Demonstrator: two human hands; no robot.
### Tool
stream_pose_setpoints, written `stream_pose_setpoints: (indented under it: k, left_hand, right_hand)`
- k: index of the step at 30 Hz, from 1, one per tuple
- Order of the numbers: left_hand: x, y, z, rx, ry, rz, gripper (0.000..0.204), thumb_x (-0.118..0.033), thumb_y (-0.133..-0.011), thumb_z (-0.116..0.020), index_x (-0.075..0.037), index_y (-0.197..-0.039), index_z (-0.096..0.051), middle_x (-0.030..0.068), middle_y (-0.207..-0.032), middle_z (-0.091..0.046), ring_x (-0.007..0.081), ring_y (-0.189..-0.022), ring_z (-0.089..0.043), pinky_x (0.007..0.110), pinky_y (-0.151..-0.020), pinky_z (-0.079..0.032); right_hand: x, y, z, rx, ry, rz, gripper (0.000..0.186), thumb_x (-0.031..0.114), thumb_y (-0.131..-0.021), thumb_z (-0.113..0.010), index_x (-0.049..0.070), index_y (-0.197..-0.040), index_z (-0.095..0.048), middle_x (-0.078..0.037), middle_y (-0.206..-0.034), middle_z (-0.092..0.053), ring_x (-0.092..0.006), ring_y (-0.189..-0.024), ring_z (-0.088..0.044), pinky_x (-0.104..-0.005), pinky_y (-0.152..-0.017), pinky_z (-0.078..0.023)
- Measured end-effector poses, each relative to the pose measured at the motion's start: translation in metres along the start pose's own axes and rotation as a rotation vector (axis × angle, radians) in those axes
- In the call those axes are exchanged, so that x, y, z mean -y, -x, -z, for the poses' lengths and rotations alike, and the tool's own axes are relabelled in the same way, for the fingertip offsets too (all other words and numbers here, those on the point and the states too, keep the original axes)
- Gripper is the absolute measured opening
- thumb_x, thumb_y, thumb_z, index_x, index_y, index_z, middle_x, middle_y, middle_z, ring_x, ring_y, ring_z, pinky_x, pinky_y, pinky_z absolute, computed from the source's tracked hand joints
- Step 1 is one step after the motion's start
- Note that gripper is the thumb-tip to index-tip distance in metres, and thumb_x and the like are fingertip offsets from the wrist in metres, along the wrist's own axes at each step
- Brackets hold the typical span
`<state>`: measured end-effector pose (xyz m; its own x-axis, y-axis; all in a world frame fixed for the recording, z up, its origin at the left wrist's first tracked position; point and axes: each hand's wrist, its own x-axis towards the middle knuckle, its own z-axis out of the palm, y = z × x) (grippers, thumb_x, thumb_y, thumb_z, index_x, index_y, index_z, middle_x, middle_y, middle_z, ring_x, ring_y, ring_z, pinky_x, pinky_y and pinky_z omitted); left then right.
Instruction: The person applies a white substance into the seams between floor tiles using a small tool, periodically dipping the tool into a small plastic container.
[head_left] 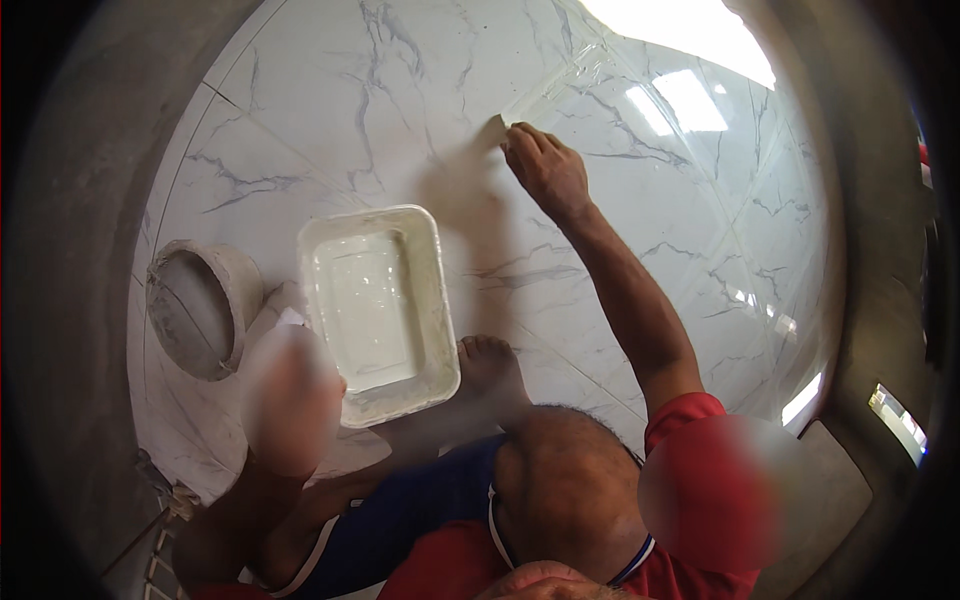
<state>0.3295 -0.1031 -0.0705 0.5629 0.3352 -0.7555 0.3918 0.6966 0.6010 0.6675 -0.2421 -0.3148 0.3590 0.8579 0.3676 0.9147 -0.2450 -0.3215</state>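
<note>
My right hand [548,175] reaches out over the marble-patterned tiles, its fingers pinched on a small flat scraper [494,131]. The scraper's edge is at the floor by a tile joint, where a wet, pale smear of grout [560,85] runs off to the upper right. At the left, my left hand [293,400] grips the side of a white rectangular plastic tray [430,300]. That hand is mostly blurred, with a fingertip showing at the tray's rim. Whitish, shiny, wet material [368,300] coats the inside of the tray.
Left of the tray, a round, pale-crusted bucket [235,290] lies tipped with its mouth showing. My bare foot [488,365] is on the tiles beside the tray. Grey walls [80,250] close in the floor at both sides. Bright light reflects at the upper right.
</note>
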Motion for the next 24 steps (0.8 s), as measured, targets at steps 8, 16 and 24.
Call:
stream_pose_setpoints:
  k: [8,16,24]
  left_hand:
    - [-0.023,0.106,0.054,-0.138,-1.293,-0.769,0.056,-0.001,-0.097,-0.067,-0.015,-0.145,-0.043,0.0281,-0.148,-0.047,0.0472,-0.132,-0.053,0.056,-0.104,-0.049]
    - [0.012,0.136,0.105,-0.416,-0.091,-0.251,0.055,-0.024,-0.102,-0.059,-0.001,-0.150,-0.045,0.0165,-0.145,-0.058,0.0294,-0.133,-0.057,0.049,-0.110,-0.049]
    - [0.013,0.123,0.115,-0.272,0.500,-0.297,0.055,-0.029,-0.104,-0.052,-0.001,-0.151,-0.042,0.0177,-0.149,-0.054,0.0301,-0.133,-0.057,0.049,-0.110,-0.050]
  right_hand:
    - [0.016,-0.002,0.011,-0.126,-0.015,-0.110,0.020,0.017,-0.094,-0.072,0.006,-0.111,-0.065,-0.010,-0.112,-0.073,-0.0271,-0.093,-0.073,-0.0359,-0.075,-0.061]
    - [0.019,0.001,-0.001,-0.024,0.004,-0.040,0.018,0.016,-0.094,-0.069,0.006,-0.108,-0.062,-0.007,-0.108,-0.071,-0.0258,-0.087,-0.071,-0.0370,-0.071,-0.059]
    - [0.062,0.014,0.008,-0.056,-0.045,0.036,0.022,0.013,-0.090,-0.072,0.003,-0.108,-0.062,-0.011,-0.111,-0.072,-0.0257,-0.092,-0.072,-0.0360,-0.074,-0.060]
